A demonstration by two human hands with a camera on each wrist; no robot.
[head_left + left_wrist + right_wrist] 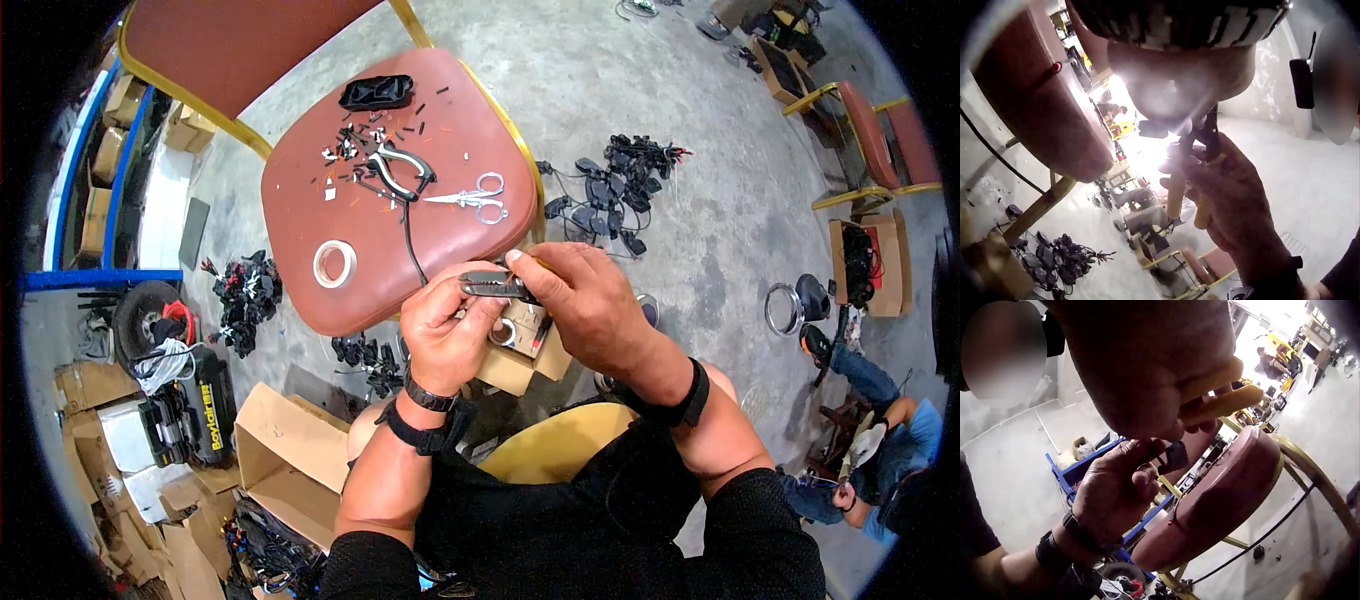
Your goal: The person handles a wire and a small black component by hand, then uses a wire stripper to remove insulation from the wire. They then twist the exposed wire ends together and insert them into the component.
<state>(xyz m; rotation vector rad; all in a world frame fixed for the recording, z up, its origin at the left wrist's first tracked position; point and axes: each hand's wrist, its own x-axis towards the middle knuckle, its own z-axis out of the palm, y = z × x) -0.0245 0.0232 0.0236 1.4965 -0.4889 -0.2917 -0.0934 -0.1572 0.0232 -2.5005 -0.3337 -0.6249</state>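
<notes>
In the head view my right hand (605,315) grips a dark-jawed plier-like tool (490,284); its yellow handles (1222,406) show in the right wrist view. My left hand (440,335) is at the tool's head with thumb and fingers bent together, pinching something too small to make out. A black cable (412,245) runs over the red chair seat (300,210) towards the left hand. On the seat lie grey-and-black pliers (400,172), silver scissors (480,198), a tape roll (335,263), a black tray-like part (376,92) and small scraps.
Below the hands stands a small cardboard box (505,372) with rolls in it. Bundles of black parts (620,180) lie on the floor. An open carton (290,450) is at the lower left. Another person (890,450) sits at the far right.
</notes>
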